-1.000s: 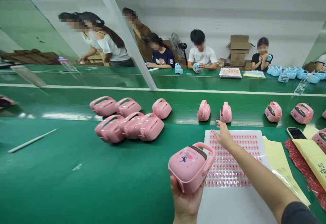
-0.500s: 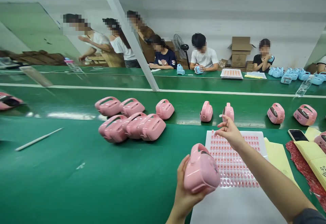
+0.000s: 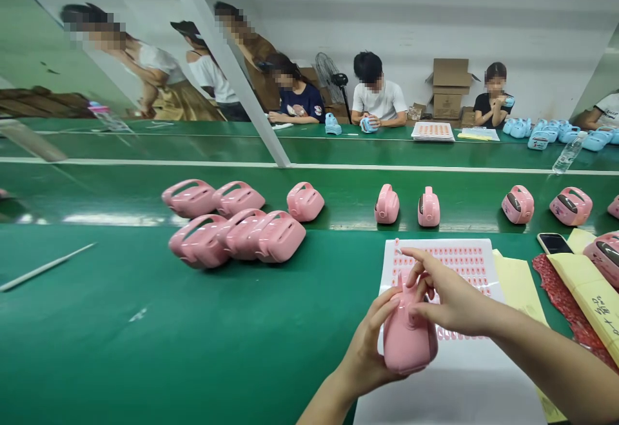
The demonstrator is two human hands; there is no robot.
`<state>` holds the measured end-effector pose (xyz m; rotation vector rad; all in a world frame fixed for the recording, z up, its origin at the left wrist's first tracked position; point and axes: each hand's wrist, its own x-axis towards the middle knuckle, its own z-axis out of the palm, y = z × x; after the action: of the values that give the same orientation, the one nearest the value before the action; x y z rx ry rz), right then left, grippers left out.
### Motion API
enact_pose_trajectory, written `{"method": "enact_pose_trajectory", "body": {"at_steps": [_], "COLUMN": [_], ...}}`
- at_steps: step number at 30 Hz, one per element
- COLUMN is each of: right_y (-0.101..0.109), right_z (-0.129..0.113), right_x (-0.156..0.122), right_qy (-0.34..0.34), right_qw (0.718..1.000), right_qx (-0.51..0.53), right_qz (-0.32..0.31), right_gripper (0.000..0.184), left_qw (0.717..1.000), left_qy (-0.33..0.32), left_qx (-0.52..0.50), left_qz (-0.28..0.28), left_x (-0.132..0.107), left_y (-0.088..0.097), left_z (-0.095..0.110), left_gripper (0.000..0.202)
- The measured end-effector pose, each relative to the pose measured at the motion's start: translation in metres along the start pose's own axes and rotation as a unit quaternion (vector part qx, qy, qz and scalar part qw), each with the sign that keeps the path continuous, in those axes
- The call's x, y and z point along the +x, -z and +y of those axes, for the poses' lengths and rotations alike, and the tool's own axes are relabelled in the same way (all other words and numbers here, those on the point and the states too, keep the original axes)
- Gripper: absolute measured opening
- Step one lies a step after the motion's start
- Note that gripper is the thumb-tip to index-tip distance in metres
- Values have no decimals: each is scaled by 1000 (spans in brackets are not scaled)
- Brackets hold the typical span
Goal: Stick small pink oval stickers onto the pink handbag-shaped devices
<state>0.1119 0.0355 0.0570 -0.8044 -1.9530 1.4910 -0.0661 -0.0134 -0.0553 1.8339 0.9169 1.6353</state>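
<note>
A pink plastic handled case (image 3: 410,341) stands long axis upright, handle up, cupped in the left hand (image 3: 370,347), while the half-open right hand (image 3: 447,299) grips its upper side.

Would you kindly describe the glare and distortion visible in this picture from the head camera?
In the head view, bright glare streaks the glossy green conveyor belt; the wide lens stretches the frame's edges and makes the white post lean; the pink plastic case in the left hand looks fairly sharp.
</note>
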Motion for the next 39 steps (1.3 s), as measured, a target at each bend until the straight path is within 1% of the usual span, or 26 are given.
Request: {"method": "enact_pose_trajectory", "body": {"at_steps": [2, 4, 6, 9, 11, 13, 15, 17, 19, 20, 22, 24, 25, 27, 28, 29, 30, 31, 32, 33, 34, 38, 39], "right_y": [-3, -6, -10, -12, -12, -11, -11, -13, -16, -17, -18, -15, -12, -3, 2, 7, 10, 13, 15, 15, 14, 11, 10], "right_z": [1, 4, 9, 14, 17, 19, 22, 24, 27, 29, 32, 35, 37, 41, 44, 47, 50, 54, 56, 59, 61, 66, 68], "right_x": [-4, -6, -8, -9, -10, -11, -14, -19, -26, -29, -34, -34, -31, -21, -14, -7, -1, 4, 8, 10, 10, 4, 3], "right_qy": [9, 22, 34, 45, 63, 102, 171, 260, 331, 351, 362, 348, 330, 269, 229, 184, 138, 96, 60, 30, 8, -32, -39], "right_qw": [1000, 999, 997, 996, 995, 990, 973, 939, 902, 889, 881, 888, 895, 916, 932, 951, 969, 982, 989, 992, 993, 990, 991], "right_qx": [-13, -11, 6, 21, -4, -56, -125, -198, -259, -278, -292, -286, -281, -268, -253, -229, -197, -163, -136, -120, -116, -135, -130], "right_qz": [13, 39, 65, 77, 77, 82, 94, 104, 101, 97, 87, 96, 108, 128, 123, 99, 60, 19, -13, -30, -33, 9, 16], "right_gripper": [73, 69, 64, 60, 59, 59, 59, 61, 65, 66, 66, 63, 62, 60, 60, 60, 60, 59, 58, 56, 56, 57, 59], "left_qw": [998, 997, 999, 998, 996, 997, 999, 1000, 1000, 1000, 999, 997, 996, 994, 994, 994, 994, 994, 994, 993, 993, 990, 988], "left_qy": [42, 54, 24, -34, -50, -53, -40, -19, -10, -8, 10, 45, 59, 64, 55, 42, 26, 10, -2, -9, -6, 36, 37], "left_qx": [-36, -50, -24, 45, 66, 60, 35, 8, -8, -15, -31, -55, -68, -86, -92, -97, -102, -108, -114, -116, -114, -77, -74], "left_qz": [23, 35, 22, -13, -20, -17, -10, -3, -4, -5, 2, 13, 15, 4, -4, -8, -7, -2, 2, 0, -12, -117, -128], "left_x": [-1, 0, 1, 3, 4, 5, 6, 6, 7, 7, 7, 6, 6, 4, 3, 2, 1, 1, 0, 1, 2, 11, 14], "left_y": [0, 0, 0, -1, -1, -2, -4, -4, -4, -4, -2, 0, 1, -1, -3, -6, -9, -13, -16, -18, -19, -12, -10], "left_z": [1, 2, 4, 6, 8, 10, 12, 15, 15, 15, 14, 13, 13, 15, 17, 20, 22, 25, 28, 30, 31, 34, 34], "left_gripper": [92, 92, 96, 100, 101, 101, 98, 95, 95, 95, 93, 85, 81, 78, 79, 83, 87, 92, 96, 99, 99, 97, 96]}}
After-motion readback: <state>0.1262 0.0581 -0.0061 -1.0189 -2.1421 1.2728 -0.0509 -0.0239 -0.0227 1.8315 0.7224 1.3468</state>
